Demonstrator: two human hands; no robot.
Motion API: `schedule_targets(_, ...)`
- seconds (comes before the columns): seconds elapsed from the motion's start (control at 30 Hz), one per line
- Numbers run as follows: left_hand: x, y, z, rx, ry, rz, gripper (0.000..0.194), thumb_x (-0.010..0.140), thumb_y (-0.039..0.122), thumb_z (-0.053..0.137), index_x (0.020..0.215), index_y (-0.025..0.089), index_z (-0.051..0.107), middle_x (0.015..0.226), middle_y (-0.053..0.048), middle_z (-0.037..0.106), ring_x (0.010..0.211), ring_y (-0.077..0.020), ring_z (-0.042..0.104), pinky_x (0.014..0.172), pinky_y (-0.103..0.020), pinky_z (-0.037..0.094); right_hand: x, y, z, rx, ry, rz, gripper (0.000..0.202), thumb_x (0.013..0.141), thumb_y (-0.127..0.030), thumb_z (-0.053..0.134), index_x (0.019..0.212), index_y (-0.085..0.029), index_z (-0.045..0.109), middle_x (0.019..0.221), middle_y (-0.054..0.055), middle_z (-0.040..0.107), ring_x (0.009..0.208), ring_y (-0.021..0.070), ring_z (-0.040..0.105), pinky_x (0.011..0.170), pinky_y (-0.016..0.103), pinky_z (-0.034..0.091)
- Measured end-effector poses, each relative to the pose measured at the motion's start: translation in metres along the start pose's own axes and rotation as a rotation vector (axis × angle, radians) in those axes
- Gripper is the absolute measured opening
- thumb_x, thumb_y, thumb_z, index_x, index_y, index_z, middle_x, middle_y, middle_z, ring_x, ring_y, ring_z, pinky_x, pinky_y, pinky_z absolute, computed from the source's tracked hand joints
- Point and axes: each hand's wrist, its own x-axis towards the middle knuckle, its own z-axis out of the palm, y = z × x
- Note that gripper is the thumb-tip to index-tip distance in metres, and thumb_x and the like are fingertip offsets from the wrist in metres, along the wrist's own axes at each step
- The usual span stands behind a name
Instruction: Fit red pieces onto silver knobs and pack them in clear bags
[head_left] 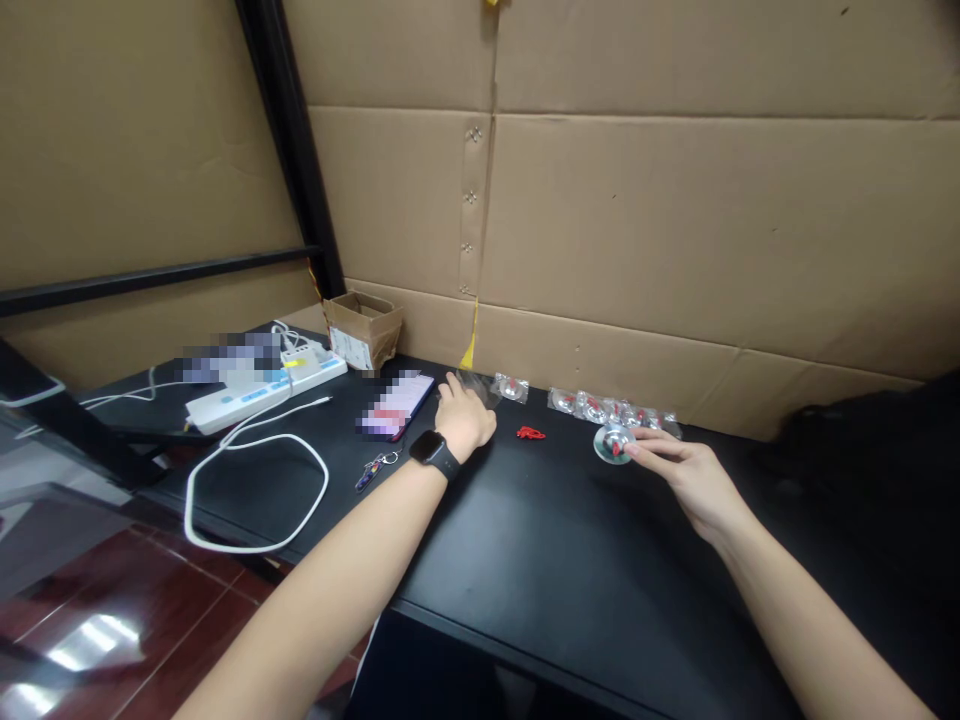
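My right hand (pixel 686 470) pinches a clear round disc (pixel 609 446) with a red piece at its middle, holding it above the black table. My left hand (pixel 463 418), a dark watch on its wrist, reaches over a pile of clear plastic bags (pixel 480 385). Its fingers look stretched out and touch the bags or lie just above them; the fingertips are partly hidden. Between my hands lies a small red tangle (pixel 530 433), perhaps cord. Behind it sits one bagged disc (pixel 511 387), and farther right runs a row of several more bagged discs (pixel 592 406).
A phone (pixel 397 405) and a keychain (pixel 371 468) lie left of my left hand. Beyond them are a white cable (pixel 322 490), a power strip (pixel 262 393) and a small open cardboard box (pixel 367 330). Cardboard walls (pixel 675 220) rise behind the table (pixel 525 560).
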Motion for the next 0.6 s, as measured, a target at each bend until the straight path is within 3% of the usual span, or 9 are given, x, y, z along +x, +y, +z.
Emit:
schedule_targets(0.13,0.0,-0.001,-0.002,0.002,-0.003,0.034,0.058,0.088,0.034,0.055,0.13,-0.005,0.059,0.156,-0.034,0.031,0.142,-0.0455,0.031,0.112,-0.052,0.028,-0.001,-0.002,0.001,-0.008,-0.009,0.001,0.035,0.064,-0.056,0.086,0.082,-0.026,0.084,0.122,0.011,0.072,0.121,0.0367,0.062,0.108,0.05,0.043)
schedule_targets(0.33,-0.003,-0.004,-0.001,0.056,0.106,0.035,0.051,0.084,0.033,0.059,0.127,0.008,0.066,0.164,-0.022,0.023,0.152,-0.0434,0.01,0.12,-0.06,0.008,-0.002,-0.002,0.0,0.004,-0.011,0.024,0.035,0.063,-0.055,0.087,0.082,-0.026,0.084,0.123,0.011,0.072,0.122,0.0366,0.06,0.109,0.049,0.041)
schedule_targets(0.5,-0.003,-0.001,0.0,0.076,0.151,0.091,0.056,0.085,0.03,0.056,0.134,0.004,0.06,0.163,-0.02,0.028,0.152,-0.0397,0.014,0.121,-0.057,0.011,-0.003,-0.003,0.001,0.0,-0.029,0.026,0.035,0.064,-0.055,0.086,0.082,-0.025,0.084,0.124,0.011,0.071,0.121,0.0362,0.06,0.109,0.048,0.04)
schedule_targets(0.6,-0.012,0.009,-0.012,0.054,0.215,0.078,0.062,0.086,0.024,0.052,0.142,-0.002,0.05,0.162,-0.024,0.026,0.152,-0.0397,0.015,0.12,-0.058,0.013,-0.003,-0.003,0.003,-0.015,-0.04,0.015,0.035,0.064,-0.055,0.086,0.081,-0.024,0.084,0.123,0.011,0.071,0.121,0.0361,0.06,0.109,0.049,0.039)
